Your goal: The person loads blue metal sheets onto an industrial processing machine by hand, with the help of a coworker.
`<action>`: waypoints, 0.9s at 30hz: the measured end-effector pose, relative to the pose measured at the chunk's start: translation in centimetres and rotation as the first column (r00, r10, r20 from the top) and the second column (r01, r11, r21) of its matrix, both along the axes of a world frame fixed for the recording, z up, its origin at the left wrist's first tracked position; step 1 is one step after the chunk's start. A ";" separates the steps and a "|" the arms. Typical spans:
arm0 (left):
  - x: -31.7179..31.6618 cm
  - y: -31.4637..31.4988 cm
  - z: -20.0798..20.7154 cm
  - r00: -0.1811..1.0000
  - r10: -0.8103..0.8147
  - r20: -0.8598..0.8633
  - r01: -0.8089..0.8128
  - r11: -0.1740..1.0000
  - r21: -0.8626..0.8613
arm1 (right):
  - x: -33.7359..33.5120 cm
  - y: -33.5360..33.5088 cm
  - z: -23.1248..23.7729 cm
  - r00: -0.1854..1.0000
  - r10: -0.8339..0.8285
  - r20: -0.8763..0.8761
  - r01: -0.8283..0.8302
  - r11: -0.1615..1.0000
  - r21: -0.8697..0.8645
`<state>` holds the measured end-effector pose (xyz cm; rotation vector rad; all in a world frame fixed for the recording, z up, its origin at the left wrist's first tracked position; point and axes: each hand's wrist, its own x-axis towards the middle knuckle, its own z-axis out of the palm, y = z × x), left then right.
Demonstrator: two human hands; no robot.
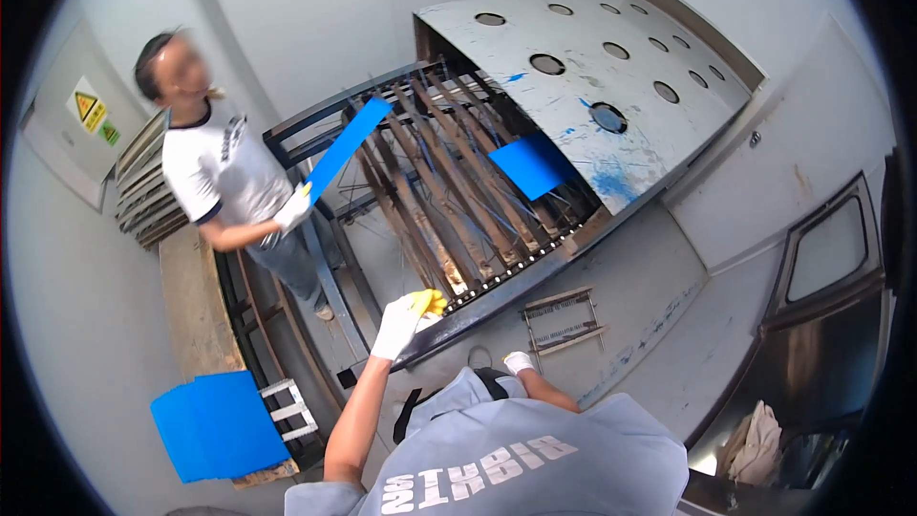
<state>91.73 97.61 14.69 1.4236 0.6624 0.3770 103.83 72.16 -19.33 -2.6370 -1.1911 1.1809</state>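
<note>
- Much of the lower view is filled by a grey shirt (535,459), so the right forearm is mostly hidden; only the white-gloved right hand (519,361) is seen, low and bent under, and whether it is wide or closed cannot be told.
- The left hand (406,317), also in a white glove, is closed on a small yellow thing (432,302); what that thing is cannot be made out.
- The yellow thing is held against the near lower edge of a slanted rack (449,191) of rusty brown bars in a dark frame.
- The long axis of the rack's bars runs up and away from the left hand, toward a grey hood with round holes (592,67).
- A blue sheet (531,164) lies on the bars well beyond the left hand.
- A long blue strip (348,148) is held by another person's gloved hand (293,210), well apart from the left hand.
- More blue sheets (218,425) lie below that hand.
</note>
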 end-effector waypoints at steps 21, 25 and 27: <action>36.3 5.4 -12.5 0.976 -0.075 -0.203 -0.018 0.906 -0.423 | 1.4 -20.8 -4.3 0.966 -0.077 0.246 0.101 0.991 -0.089; 31.9 5.8 -7.4 0.982 -0.142 -0.127 0.109 0.965 -0.239 | 1.5 -20.2 -4.3 0.974 -0.067 0.217 0.091 0.991 -0.103; 27.9 6.7 -6.2 0.999 -0.047 -0.006 0.045 0.972 -0.232 | 2.7 -18.6 -3.9 0.975 -0.010 0.221 0.032 0.995 -0.097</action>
